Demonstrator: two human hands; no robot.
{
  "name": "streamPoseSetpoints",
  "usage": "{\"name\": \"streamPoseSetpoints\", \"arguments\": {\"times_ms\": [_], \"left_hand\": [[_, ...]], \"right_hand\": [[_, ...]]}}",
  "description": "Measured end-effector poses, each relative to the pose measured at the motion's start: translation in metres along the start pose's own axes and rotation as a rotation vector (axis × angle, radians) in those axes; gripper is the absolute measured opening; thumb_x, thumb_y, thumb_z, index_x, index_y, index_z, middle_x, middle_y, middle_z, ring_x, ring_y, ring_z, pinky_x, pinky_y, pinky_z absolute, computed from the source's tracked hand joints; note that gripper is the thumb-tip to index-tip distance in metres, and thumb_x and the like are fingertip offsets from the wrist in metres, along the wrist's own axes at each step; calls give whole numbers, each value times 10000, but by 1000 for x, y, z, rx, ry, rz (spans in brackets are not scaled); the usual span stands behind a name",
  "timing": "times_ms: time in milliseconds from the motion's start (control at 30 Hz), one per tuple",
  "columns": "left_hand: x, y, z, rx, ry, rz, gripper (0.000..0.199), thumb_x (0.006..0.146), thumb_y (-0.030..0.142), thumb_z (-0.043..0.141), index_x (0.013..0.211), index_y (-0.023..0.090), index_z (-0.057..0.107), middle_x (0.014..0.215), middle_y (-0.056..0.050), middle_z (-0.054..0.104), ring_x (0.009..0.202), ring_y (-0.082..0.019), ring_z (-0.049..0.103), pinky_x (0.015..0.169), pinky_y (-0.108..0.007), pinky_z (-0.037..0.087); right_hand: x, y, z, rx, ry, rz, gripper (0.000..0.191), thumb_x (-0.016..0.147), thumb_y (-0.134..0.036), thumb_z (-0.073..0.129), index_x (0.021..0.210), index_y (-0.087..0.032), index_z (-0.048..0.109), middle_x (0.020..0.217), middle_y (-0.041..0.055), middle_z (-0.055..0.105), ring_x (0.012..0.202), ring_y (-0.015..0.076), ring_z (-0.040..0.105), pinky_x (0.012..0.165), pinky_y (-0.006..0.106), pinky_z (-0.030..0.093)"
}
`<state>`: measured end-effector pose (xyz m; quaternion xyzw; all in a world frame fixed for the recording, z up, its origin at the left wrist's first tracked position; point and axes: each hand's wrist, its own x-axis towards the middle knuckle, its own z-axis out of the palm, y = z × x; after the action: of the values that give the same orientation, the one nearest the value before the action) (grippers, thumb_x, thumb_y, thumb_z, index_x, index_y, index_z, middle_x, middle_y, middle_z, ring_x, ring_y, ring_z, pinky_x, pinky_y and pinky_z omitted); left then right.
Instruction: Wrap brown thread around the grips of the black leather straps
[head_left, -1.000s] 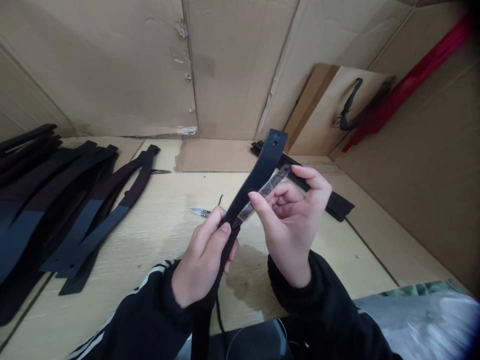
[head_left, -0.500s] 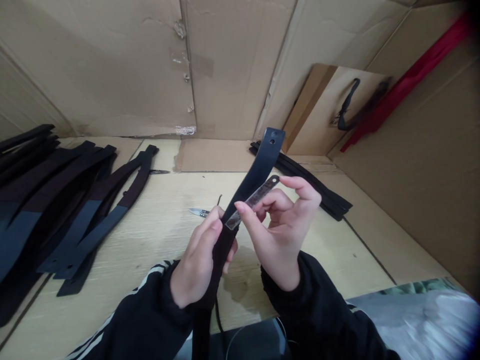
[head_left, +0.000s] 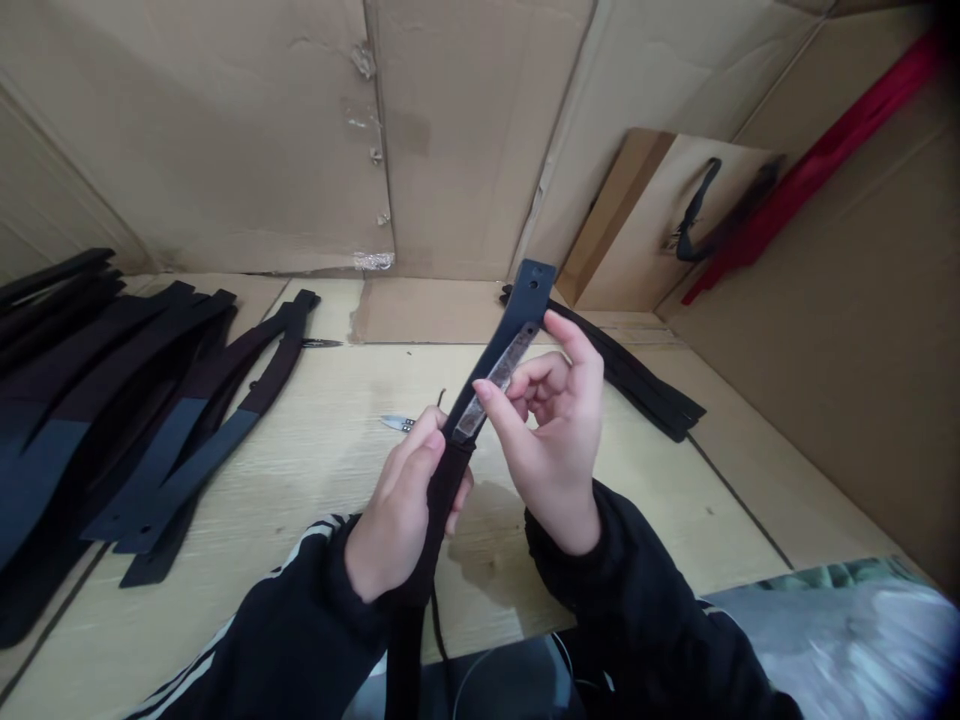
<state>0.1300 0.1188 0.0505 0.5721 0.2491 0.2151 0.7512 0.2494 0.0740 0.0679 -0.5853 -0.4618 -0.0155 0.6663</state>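
My left hand [head_left: 399, 505] is wrapped round a long dark strap [head_left: 441, 497], its lower part in black fabric and its bare upper end smooth, dark blue and pierced by a hole. Between the thumb and fingers of my right hand [head_left: 559, 440] is a flat metal strip [head_left: 499, 380] with a small hole at its top. The strip lies along the strap's bare face, its lower end at the edge of the fabric beside my left thumb. My right index finger touches near the strip's top end. Beyond my left hand, small thread snips [head_left: 397, 423] lie on the table.
Several similar dark straps [head_left: 199, 420] are spread at the left. More black strips [head_left: 637, 385] lie at the back right, near a paper bag [head_left: 637, 220]. Cardboard walls [head_left: 465, 130] enclose the wooden table [head_left: 637, 520]. A red strip [head_left: 810, 170] hangs at the right.
The metal strip has turned more in line with the strap and now lies nearer its face. My right hand has shifted slightly up and left; the strap's top end has moved a little left.
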Motion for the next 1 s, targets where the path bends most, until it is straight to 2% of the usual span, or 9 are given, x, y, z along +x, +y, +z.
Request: {"name": "streamPoseSetpoints", "arguments": {"times_ms": [167, 367, 767, 1000], "left_hand": [[1, -2, -4, 9, -24, 13, 335, 894, 516, 287, 832, 211, 411, 531, 61, 478, 422, -56, 403, 433, -172, 346], [-1, -3, -5, 6, -45, 6, 340, 897, 513, 291, 821, 207, 418, 540, 59, 479, 425, -49, 405, 438, -167, 349], [-1, -1, -3, -39, -23, -4, 323, 886, 498, 324, 814, 197, 415, 519, 56, 493, 411, -46, 414, 425, -153, 354], [-1, 4, 0, -62, -3, -30, 325, 852, 498, 399, 865, 182, 474, 511, 44, 492, 412, -63, 415, 393, -163, 352]], "right_hand": [[5, 1, -2, -66, -34, 6, 542, 772, -202, 677, 1252, -264, 433, 745, -30, 477, 557, 92, 443, 470, 241, 413], [11, -6, -10, -46, 56, -57, 506, 756, -173, 689, 1191, -265, 448, 755, -27, 472, 599, 102, 469, 515, 241, 446], [5, -5, -16, -143, -148, -159, 563, 794, -223, 667, 1276, -273, 380, 762, -31, 450, 554, 89, 410, 494, 244, 419], [-1, -7, -11, -223, -200, -263, 559, 830, -209, 622, 1318, -249, 354, 755, -22, 471, 553, 103, 419, 550, 281, 469]]}}
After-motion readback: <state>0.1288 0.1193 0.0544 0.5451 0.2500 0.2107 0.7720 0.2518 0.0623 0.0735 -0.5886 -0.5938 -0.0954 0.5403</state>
